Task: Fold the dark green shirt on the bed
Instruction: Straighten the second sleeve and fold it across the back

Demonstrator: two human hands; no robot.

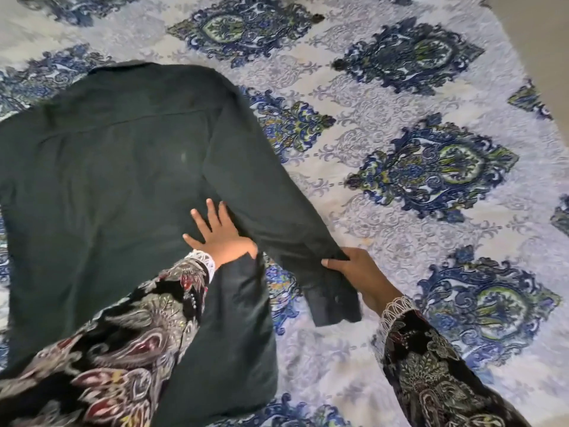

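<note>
One shirt (117, 180), dark green, lies spread back-up on the bed (415, 211), filling the left half of the view with its collar at the far end. The left hand (221, 238) rests flat on its body beside the side seam, fingers spread, gripping nothing. One sleeve (277, 211) runs down to the right across the patterned cover. The right hand (354, 269) pinches that sleeve just above the cuff (335, 306). Two hands in all, apart, each in a patterned cuffed sleeve of the person's own.
</note>
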